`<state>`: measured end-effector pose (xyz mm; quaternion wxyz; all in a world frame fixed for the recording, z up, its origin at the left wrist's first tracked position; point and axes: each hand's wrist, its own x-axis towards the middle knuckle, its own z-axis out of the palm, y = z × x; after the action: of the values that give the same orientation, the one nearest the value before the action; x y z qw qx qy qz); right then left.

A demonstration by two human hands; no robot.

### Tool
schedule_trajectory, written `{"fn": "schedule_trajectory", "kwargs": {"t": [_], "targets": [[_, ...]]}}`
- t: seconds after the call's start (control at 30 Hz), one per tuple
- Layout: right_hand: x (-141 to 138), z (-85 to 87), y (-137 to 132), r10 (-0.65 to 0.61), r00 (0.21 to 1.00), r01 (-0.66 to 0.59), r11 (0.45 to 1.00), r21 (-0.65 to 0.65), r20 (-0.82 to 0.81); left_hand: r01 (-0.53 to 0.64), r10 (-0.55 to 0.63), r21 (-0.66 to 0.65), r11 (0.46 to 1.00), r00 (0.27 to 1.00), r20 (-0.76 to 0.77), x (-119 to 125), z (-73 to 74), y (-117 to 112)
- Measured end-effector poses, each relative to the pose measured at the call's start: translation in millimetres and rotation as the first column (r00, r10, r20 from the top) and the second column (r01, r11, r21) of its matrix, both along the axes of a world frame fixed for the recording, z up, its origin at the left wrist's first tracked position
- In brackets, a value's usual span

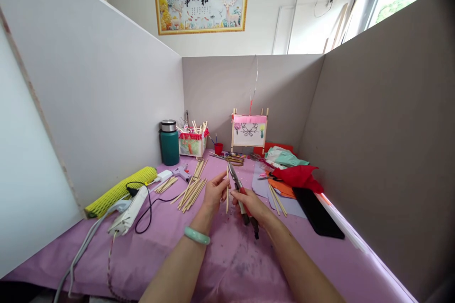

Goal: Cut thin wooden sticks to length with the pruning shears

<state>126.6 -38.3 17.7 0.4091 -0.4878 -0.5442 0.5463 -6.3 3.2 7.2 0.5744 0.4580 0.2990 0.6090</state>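
My left hand pinches a thin wooden stick, held upright just above the table. In my right hand is a pair of hand shears with grey jaws and red and black handles; the jaws point away from me, close beside the stick's upper part. To the left of my left hand, several loose wooden sticks lie in a pile. A pair of gold-handled scissors rests beyond my hands. A couple of sticks lie on paper to the right of my right hand.
A green bottle, decorated stick-filled box, red cup and hanging picture frame stand at the back. Left are a glue gun, power strip and cables; right, red cloth and a black phone. Partitions enclose the table.
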Motion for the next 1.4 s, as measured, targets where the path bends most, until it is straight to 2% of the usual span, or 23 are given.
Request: {"fn": "schedule_trajectory", "kwargs": {"t": [0.2, 0.53, 0.83, 1.2, 1.4], "targets": [[1.6, 2.3, -2.4, 0.019, 1.0, -0.019, 1.0, -0.014, 0.005, -0.051, 0.053, 0.045, 0.998, 0.997, -0.052, 1.8, 1.2, -2.8], [-2.3, 7.2, -6.1, 0.033, 0.999, -0.032, 0.999, -0.039, 0.016, -0.146, 0.164, 0.121, 0.982, 0.974, -0.155, 4.5, -6.7, 4.5], [-4.0, 3.2, -5.4, -0.005, 1.0, 0.005, 1.0, 0.008, 0.01, -0.193, 0.237, 0.206, 0.959, 0.947, -0.218, 6.2, -15.3, 9.3], [-3.4, 0.3, -4.6, 0.001, 0.999, -0.002, 1.0, 0.023, 0.04, -0.282, 0.352, 0.273, 0.92, 0.901, -0.255, 9.5, -14.2, 5.8], [-3.1, 1.2, -4.0, 0.006, 0.999, -0.007, 0.999, 0.031, 0.038, -0.269, 0.351, 0.295, 0.917, 0.895, -0.276, 8.8, -15.3, 4.9]]}}
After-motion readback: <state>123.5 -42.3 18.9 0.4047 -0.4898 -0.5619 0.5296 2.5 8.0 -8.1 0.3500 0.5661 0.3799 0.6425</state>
